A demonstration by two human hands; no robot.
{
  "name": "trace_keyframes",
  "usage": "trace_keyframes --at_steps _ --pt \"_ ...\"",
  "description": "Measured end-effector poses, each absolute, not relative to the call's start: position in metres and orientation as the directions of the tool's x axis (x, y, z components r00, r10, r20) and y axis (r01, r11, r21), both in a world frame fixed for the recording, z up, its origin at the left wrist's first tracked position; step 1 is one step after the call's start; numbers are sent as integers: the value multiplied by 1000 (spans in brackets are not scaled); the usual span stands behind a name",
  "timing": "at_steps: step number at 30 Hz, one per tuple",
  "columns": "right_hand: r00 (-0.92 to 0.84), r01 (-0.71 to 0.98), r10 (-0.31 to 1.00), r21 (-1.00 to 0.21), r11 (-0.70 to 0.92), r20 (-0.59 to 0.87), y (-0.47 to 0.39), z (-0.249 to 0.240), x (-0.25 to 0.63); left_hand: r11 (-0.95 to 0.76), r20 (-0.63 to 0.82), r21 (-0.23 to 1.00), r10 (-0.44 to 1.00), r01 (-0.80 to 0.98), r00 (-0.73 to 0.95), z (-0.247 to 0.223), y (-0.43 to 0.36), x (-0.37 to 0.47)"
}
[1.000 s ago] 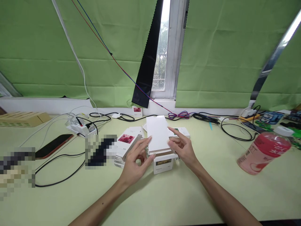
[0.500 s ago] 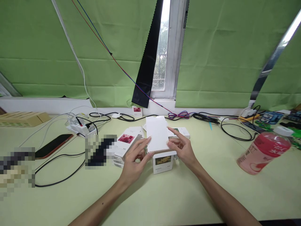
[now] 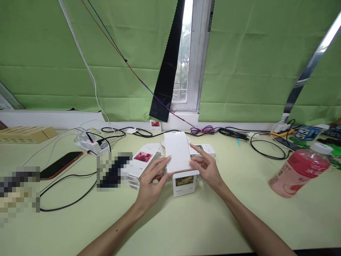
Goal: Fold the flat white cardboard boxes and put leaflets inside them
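A white carton (image 3: 178, 153) with a blank top face is between my hands at the middle of the table. Its front flap (image 3: 184, 184) hangs down and shows a dark picture with yellow plants. My left hand (image 3: 153, 179) grips the carton's left edge, thumb near the flap's top corner. On the right edge, my right hand (image 3: 206, 167) presses with its thumb, while the index finger points out along the side. Beside my left hand lie white boxes (image 3: 142, 161) with a red fruit picture. Another white box (image 3: 209, 150) with a green picture sits behind my right hand.
A pink bottle (image 3: 298, 172) leans at the right. On the left are a phone (image 3: 61, 165), a power strip (image 3: 92, 145) and a looping black cable. Cables and a small box (image 3: 155, 126) line the back edge. Yellowish boxes (image 3: 28, 134) sit at the far left.
The top end of the white carton has shifted very slightly left. Both hands keep nearly the same place and hold.
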State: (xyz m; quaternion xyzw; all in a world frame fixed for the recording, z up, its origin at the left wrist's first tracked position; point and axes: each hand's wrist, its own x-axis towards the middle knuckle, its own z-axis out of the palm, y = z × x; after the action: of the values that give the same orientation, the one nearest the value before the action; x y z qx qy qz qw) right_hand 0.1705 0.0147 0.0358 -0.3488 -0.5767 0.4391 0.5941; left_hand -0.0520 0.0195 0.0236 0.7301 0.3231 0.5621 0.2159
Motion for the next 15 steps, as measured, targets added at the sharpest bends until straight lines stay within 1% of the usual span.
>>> trace_keyframes --at_steps 7,15 --pt "-58 -138 919 -915 379 390 14 35 170 -703 687 677 710 217 157 23 19 -53" --pt "-48 -104 907 -905 412 418 14 37 169 -727 716 646 683 231 146 23 19 -52"
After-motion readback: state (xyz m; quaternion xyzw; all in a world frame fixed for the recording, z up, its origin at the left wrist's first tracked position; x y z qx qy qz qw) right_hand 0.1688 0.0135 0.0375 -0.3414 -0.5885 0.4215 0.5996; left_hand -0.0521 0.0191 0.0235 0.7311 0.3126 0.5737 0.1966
